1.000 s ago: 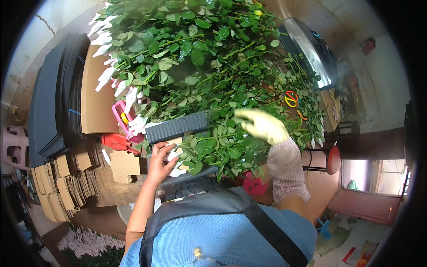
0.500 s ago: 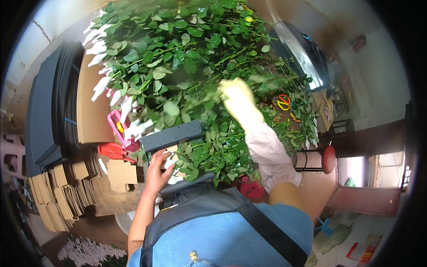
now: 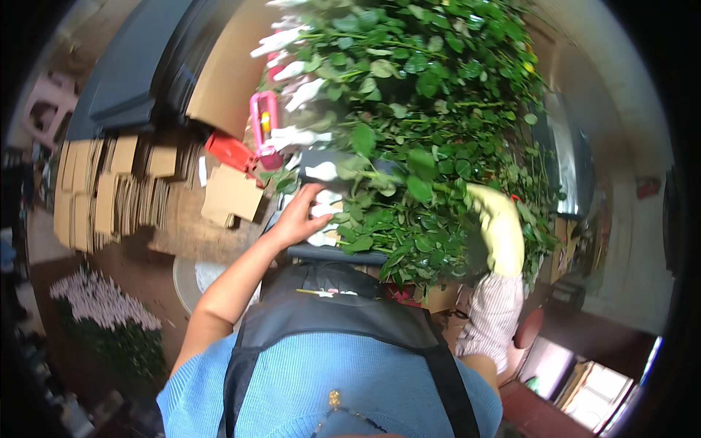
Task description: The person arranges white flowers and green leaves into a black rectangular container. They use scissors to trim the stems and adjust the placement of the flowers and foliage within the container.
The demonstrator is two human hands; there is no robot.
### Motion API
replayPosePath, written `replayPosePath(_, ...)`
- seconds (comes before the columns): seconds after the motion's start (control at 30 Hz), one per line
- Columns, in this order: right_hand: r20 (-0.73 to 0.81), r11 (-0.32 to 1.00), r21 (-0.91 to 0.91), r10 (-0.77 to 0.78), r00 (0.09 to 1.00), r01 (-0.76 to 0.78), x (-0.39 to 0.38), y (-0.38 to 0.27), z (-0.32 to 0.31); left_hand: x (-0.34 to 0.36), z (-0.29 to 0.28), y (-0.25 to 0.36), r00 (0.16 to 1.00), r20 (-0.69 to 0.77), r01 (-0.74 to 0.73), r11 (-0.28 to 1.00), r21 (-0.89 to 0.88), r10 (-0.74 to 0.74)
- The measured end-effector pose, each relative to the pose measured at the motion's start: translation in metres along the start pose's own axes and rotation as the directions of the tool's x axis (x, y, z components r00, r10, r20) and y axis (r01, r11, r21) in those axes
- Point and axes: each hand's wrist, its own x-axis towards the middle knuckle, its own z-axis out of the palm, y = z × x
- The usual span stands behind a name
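My right hand (image 3: 500, 230), in a pale yellow rubber glove, is closed round the leafy stem of a rose (image 3: 321, 171) whose head is wrapped in a white sleeve. That rose lies crosswise above a dark tray (image 3: 350, 255) with stems in it, its head to the left. My bare left hand (image 3: 296, 219) is curled over white-sleeved rose heads (image 3: 326, 208) at the tray's left end, thumb and fingers on either side of them. A large heap of leafy rose stems (image 3: 431, 95) covers the far table. Parts of the tray are hidden under leaves.
On the left are a pink tape dispenser (image 3: 264, 128), a red tool (image 3: 232, 152), and cut cardboard pieces (image 3: 232, 196). Stacked cardboard (image 3: 117, 190) and dark sheets (image 3: 139, 66) stand beyond. Finished-looking white-headed bunches (image 3: 102, 299) are on the floor.
My right hand has come from the heap toward the right side of the tray, bringing a rose over it. My left hand stays at the wrapped heads. The whole view has swung left.
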Motion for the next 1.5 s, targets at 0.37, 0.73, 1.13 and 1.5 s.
replayPosePath(0.37, 0.252, 0.525, -0.829, 0.043, 0.967, 0.193, -0.018, 0.046, 0.052, 0.001, 0.0, 0.009, 1.0, 0.005, 0.018, 0.999, -0.038, -0.018)
replayPosePath(0.73, 0.411, 0.789, -0.578, 0.062, 0.909, 0.208, 0.036, -0.082, 0.206, 0.01, -0.002, 0.016, 0.995, -0.057, 0.076, 0.993, -0.095, -0.082)
replayPosePath(1.13, 0.466, 0.777, -0.613, 0.207, 0.86, 0.145, 0.041, -0.062, 0.223, 0.016, 0.005, 0.016, 0.93, -0.343, 0.113, 0.991, -0.074, -0.132)
replayPosePath(1.5, 0.348, 0.869, -0.474, 0.039, 0.937, 0.14, 0.029, -0.063, 0.213, -0.016, -0.033, 0.016, 0.73, -0.623, -0.11, 0.851, -0.514, -0.282)
